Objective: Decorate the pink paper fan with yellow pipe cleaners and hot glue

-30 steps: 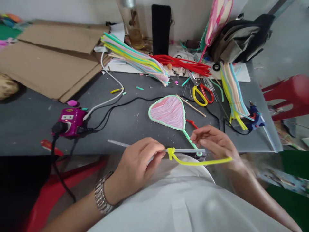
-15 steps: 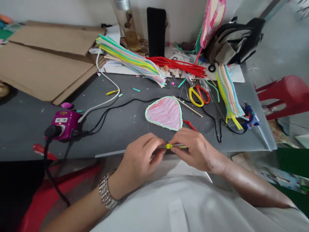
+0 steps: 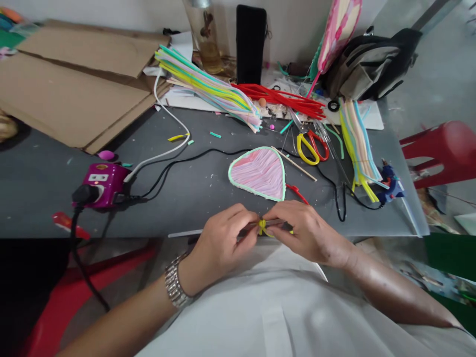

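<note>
At the near table edge, my left hand (image 3: 225, 235) pinches a thin stick between thumb and fingers. My right hand (image 3: 308, 230) is closed on a yellow pipe cleaner (image 3: 262, 226), which is wound around the stick close to both fingertips. Part of the stick and the pipe cleaner's tail are hidden by the right fingers. Just beyond my hands lies a rounded, heart-like panel (image 3: 257, 173) of pink and lilac strands with a mint-green rim. A thin wooden stick (image 3: 295, 164) and a red piece (image 3: 296, 192) lie beside it.
Scissors (image 3: 312, 147), a bundle of pastel pipe cleaners (image 3: 211, 89), red pipe cleaners (image 3: 282, 99) and another bundle (image 3: 359, 144) lie farther back. A blue glue gun (image 3: 390, 184) is at right. A purple power adapter (image 3: 106, 186) with cables and cardboard (image 3: 82, 94) occupy the left.
The yellow pipe cleaner's wrap looks changed, with a loose curve now showing below the stick. Both hands keep their pinch. The whole view has shifted slightly.
</note>
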Action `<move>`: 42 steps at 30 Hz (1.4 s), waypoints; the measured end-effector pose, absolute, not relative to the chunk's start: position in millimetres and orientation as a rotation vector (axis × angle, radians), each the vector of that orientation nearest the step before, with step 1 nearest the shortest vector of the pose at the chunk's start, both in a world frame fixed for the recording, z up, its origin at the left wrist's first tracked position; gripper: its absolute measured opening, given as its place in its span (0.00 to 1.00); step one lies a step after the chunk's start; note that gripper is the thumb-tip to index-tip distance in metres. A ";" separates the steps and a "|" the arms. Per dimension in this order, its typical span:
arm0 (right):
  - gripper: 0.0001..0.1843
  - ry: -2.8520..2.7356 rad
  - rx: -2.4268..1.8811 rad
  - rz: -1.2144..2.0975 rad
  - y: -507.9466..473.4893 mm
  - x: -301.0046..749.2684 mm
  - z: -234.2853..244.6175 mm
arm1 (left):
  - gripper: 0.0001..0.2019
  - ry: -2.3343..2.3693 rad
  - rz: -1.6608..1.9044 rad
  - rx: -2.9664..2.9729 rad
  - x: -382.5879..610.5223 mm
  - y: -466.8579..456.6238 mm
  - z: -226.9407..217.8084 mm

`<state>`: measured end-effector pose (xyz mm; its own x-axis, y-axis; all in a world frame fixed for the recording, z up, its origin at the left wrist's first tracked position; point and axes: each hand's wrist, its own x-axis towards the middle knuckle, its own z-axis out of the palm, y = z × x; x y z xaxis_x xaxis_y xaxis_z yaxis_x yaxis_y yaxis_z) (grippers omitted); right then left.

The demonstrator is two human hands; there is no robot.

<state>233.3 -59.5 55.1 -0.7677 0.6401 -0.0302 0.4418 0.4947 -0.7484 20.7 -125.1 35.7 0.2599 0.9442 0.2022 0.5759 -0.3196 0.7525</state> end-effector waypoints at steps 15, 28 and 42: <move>0.07 -2.426 -0.718 0.969 -63.7 233.7 40.2 | 0.06 1.319 0.732 1.811 8.6 -126.9 30.9; 0.08 -2.386 -0.751 1.043 -65.8 232.7 35.2 | 0.08 1.309 0.790 1.790 15.3 -128.5 24.9; 0.08 -2.410 -0.690 0.880 -64.4 225.9 38.1 | 0.03 1.396 0.813 1.731 9.4 -134.7 28.3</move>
<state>225.9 -64.4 38.1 -0.7574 0.5987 0.2606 0.2900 0.6661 -0.6872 9.4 -134.7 28.3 0.2019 0.9792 0.0184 0.4991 -0.1190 0.8583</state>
